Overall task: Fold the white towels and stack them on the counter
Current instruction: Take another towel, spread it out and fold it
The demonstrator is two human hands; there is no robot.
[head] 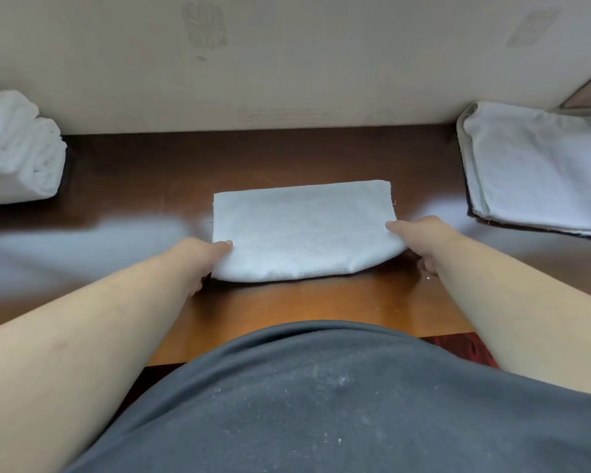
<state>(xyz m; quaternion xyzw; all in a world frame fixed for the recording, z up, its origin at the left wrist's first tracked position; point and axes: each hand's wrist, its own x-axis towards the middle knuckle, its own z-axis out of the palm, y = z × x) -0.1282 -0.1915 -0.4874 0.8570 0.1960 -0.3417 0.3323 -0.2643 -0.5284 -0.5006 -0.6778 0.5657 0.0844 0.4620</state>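
Lying mid-counter [287, 308], folded towel [301, 230] sitting between hands: left hand [198, 257] and right hand [423, 240] pinching its side edges.

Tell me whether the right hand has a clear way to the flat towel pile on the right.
Probably yes: only bare counter lies between the right hand and the pile, but it grips the folded towel.

Left hand [202, 259], right hand [423, 238]: both pinching.
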